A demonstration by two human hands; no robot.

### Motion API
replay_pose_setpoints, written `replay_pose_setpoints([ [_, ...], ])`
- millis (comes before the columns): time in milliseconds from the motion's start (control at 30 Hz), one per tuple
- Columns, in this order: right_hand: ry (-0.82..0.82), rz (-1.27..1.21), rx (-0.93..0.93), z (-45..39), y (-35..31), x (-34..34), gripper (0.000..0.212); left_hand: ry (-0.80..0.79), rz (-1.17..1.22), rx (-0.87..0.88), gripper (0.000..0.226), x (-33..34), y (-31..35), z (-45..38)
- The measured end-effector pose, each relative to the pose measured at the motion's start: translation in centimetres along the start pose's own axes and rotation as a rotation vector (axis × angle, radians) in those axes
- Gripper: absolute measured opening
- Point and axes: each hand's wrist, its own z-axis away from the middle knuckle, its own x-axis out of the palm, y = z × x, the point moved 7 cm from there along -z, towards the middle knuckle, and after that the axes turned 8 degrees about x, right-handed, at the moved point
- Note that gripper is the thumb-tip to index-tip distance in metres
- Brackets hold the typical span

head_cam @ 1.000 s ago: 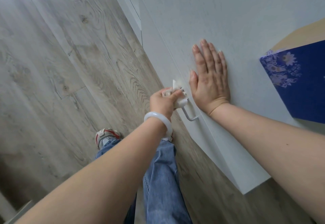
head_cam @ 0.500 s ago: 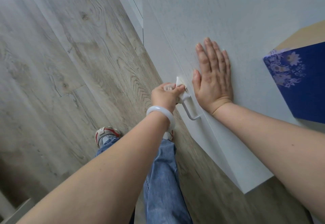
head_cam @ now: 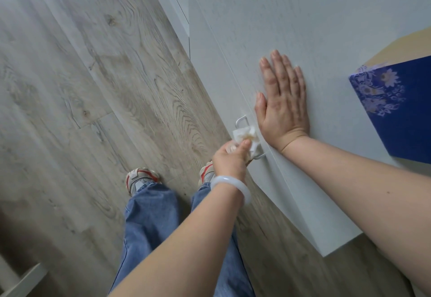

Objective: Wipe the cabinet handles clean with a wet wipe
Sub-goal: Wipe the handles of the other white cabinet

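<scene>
A slim metal handle (head_cam: 241,119) sticks out from the front edge of a pale grey cabinet (head_cam: 291,28). My left hand (head_cam: 229,159), with a white bangle on its wrist, grips a crumpled white wet wipe (head_cam: 245,136) wrapped round the lower half of the handle. A yellowish stain shows on the wipe. The handle's upper end is bare, and its lower end peeks out below the wipe. My right hand (head_cam: 282,103) lies flat, fingers straight, on the cabinet surface just right of the handle.
A blue box with a white flower pattern (head_cam: 396,110) stands on the cabinet at the right, with brown card behind it. Grey wood-look floor (head_cam: 93,75) fills the left. My feet in sneakers (head_cam: 142,178) and jeans are below the handle.
My left hand has slid the wipe down the handle from its upper end toward its lower end, baring the upper end. My right hand has stayed flat on the cabinet.
</scene>
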Motion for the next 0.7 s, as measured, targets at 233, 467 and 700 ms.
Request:
replay_pose_setpoints([
  [233,0.002,0.008,0.0,0.0,0.0,0.2,0.061,-0.004,-0.127,0.123,0.022,0.1,3.5,-2.5],
  [467,0.019,-0.008,0.001,-0.1,0.0,0.0,0.06,-0.061,-0.257,-0.053,0.015,-0.2,-1.8,-0.2],
  [700,0.019,-0.007,0.001,0.0,0.0,0.0,0.059,-0.056,-0.235,-0.044,0.013,0.1,-2.1,0.3],
])
